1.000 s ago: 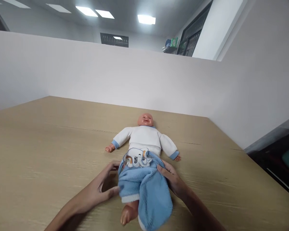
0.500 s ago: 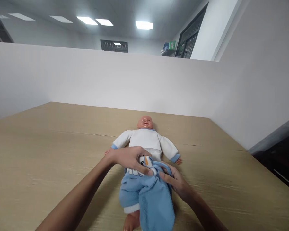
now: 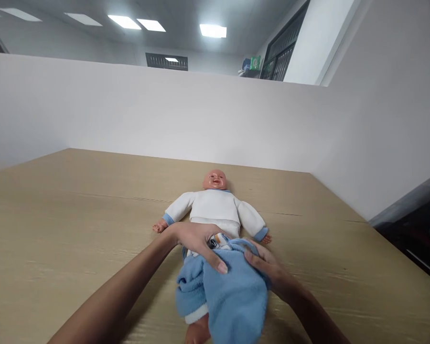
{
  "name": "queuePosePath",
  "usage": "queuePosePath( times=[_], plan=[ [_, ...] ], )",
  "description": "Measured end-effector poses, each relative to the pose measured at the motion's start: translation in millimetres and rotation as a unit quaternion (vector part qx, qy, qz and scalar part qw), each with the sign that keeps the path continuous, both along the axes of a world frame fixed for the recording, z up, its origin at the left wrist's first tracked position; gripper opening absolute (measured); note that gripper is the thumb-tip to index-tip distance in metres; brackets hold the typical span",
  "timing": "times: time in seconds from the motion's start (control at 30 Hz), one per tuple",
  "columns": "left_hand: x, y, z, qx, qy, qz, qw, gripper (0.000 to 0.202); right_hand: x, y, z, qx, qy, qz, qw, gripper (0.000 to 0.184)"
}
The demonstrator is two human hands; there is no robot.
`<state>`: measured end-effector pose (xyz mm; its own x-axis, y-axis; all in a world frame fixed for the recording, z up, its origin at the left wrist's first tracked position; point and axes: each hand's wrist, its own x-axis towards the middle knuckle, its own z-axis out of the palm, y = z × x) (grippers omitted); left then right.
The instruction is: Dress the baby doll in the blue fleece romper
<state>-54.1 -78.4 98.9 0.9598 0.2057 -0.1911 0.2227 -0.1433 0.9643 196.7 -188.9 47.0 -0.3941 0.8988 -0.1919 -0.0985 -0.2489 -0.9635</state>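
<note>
Doll (image 3: 215, 205), face up on bench (image 3: 75, 215); blue trousers (image 3: 236, 291) about its hips, one foot (image 3: 196, 334) showing. Left hand (image 3: 197, 238), right hand (image 3: 270, 266): fingers of both grasp the trousers near the waist. Risk: uneven pulling could twist the cloth or drag the doll askew.

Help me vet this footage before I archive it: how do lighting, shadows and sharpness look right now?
In the head view, the white rectangular ceiling lights glare nearly featureless; in the head view, a soft shadow lies on the wide tan table beside the bare left forearm; in the head view, the light-blue fleece garment looks fairly sharp.
</note>
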Motion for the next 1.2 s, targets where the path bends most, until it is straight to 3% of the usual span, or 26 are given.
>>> queuePosePath(
  times=[0.1, 0.13, 0.2, 0.3, 0.37, 0.47, 0.53, 0.6, 0.67, 0.8, 0.87, 0.97, 1.03, 1.13, 1.2],
  plan=[
    [-1.8, -1.9, -1.0, 0.000, -0.003, 0.025, 1.000, 0.038, 12.6, -4.1, 6.5, -0.012, -0.067, 0.158, 0.985, 0.061],
    [-2.3, -2.7, -0.6, 0.005, 0.002, 0.020, 1.000, 0.038, 16.2, -5.7, 4.5, -0.009, -0.070, 0.175, 0.982, 0.062],
    [-3.0, -4.1, 0.8, 0.013, 0.021, -0.013, 1.000, 0.043, 20.4, -8.1, -5.5, -0.002, -0.041, 0.105, 0.994, 0.062],
    [-3.2, -5.3, 3.0, 0.014, 0.048, -0.060, 0.997, 0.044, 19.2, -8.6, -23.5, -0.020, 0.035, -0.088, 0.995, 0.060],
    [-2.1, -5.5, 3.2, 0.020, 0.042, -0.061, 0.997, 0.041, 16.0, -7.5, -26.5, -0.040, 0.043, -0.103, 0.993, 0.058],
    [1.1, -4.8, 1.4, 0.021, -0.016, -0.045, 0.999, 0.037, 13.7, -7.2, -12.1, -0.020, -0.007, 0.057, 0.998, 0.063],
    [3.4, -4.0, -1.0, 0.012, -0.060, -0.040, 0.997, 0.035, 15.0, -8.2, 1.4, 0.010, -0.020, 0.192, 0.981, 0.076],
    [5.4, -3.7, -4.6, 0.004, -0.085, -0.041, 0.996, 0.034, 17.8, -9.6, 8.2, 0.017, -0.012, 0.263, 0.965, 0.089],
    [7.4, -4.3, -9.2, -0.001, -0.082, -0.045, 0.996, 0.034, 20.6, -10.6, 4.0, 0.013, -0.002, 0.232, 0.973, 0.095],
    [11.8, -8.3, -18.6, -0.042, -0.056, -0.077, 0.995, 0.045, 20.6, -10.3, -21.0, -0.013, 0.031, 0.027, 0.999, 0.082],
    [13.4, -10.1, -22.1, -0.073, -0.050, -0.082, 0.993, 0.051, 17.9, -9.6, -27.4, -0.045, 0.049, -0.016, 0.998, 0.077],
    [12.5, -8.7, -25.1, -0.074, -0.040, -0.052, 0.995, 0.048, 15.7, -10.3, -20.7, -0.037, 0.026, 0.022, 0.999, 0.068],
    [9.7, -5.0, -25.9, -0.048, -0.057, -0.041, 0.996, 0.041, 17.2, -12.6, -10.6, -0.003, -0.003, 0.096, 0.995, 0.067],
    [5.2, 0.2, -26.5, -0.026, -0.093, -0.061, 0.993, 0.034, 21.0, -16.9, -1.5, 0.034, -0.006, 0.207, 0.978, 0.078],
    [3.7, 0.8, -27.8, -0.035, -0.097, -0.059, 0.993, 0.036, 21.8, -18.1, -3.2, 0.055, 0.013, 0.188, 0.980, 0.088]
  ],
)
